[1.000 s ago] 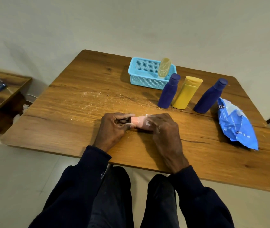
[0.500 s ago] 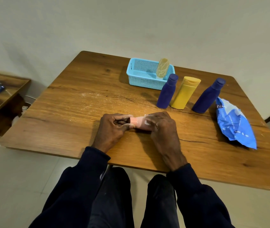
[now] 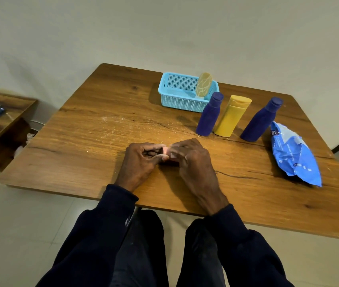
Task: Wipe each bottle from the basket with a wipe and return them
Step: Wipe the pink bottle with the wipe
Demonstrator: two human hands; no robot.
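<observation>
A small pink bottle (image 3: pixel 166 151) lies on its side on the wooden table (image 3: pixel 94 141), mostly hidden between my hands. My left hand (image 3: pixel 141 160) pinches its left end with thumb and fingers. My right hand (image 3: pixel 189 158) wraps over its body, with a bit of white wipe (image 3: pixel 173 155) showing under the fingers. A light blue basket (image 3: pixel 176 94) stands at the back, holding a beige bottle (image 3: pixel 204 85) upright. In front of it stand a purple bottle (image 3: pixel 210 114), a yellow bottle (image 3: pixel 232 116) and a second purple bottle (image 3: pixel 261 120).
A blue wipes pack (image 3: pixel 294 154) lies at the right side of the table. A low wooden shelf (image 3: pixel 1 119) with a plastic bag stands to the left. My knees sit under the table's near edge.
My right hand has slid left along the pink bottle toward my left hand, covering more of it. The bottle stays in place on the table.
</observation>
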